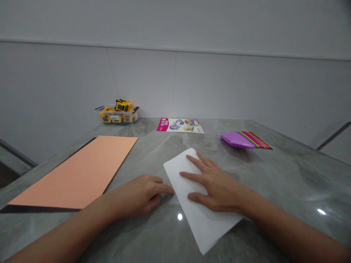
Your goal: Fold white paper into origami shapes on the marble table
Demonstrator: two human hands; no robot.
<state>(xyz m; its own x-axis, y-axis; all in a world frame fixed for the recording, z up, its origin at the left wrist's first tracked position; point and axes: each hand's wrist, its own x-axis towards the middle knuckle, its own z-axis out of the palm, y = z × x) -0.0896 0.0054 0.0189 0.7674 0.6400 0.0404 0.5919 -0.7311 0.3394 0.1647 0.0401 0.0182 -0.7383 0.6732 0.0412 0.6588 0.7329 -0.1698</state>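
A folded sheet of white paper (192,215) lies slanted on the grey marbled table. My right hand (212,182) rests flat on it with fingers spread, covering part of its upper right side. At the paper's left edge is the tip of my left hand's (148,193) outstretched index finger. The other fingers of that hand are partly curled under and nothing shows in its grasp. The paper's fold and layers show only faintly; its right side is partly hidden by my right hand and forearm.
Orange paper (79,171) over a dark sheet lies left. Farther back are a clear bin (128,117) of yellow toy vehicles (123,106) and a colourful printed sheet (181,125). A purple package (238,140) with rainbow-coloured sheets lies right. A wall (208,84) stands behind the table.
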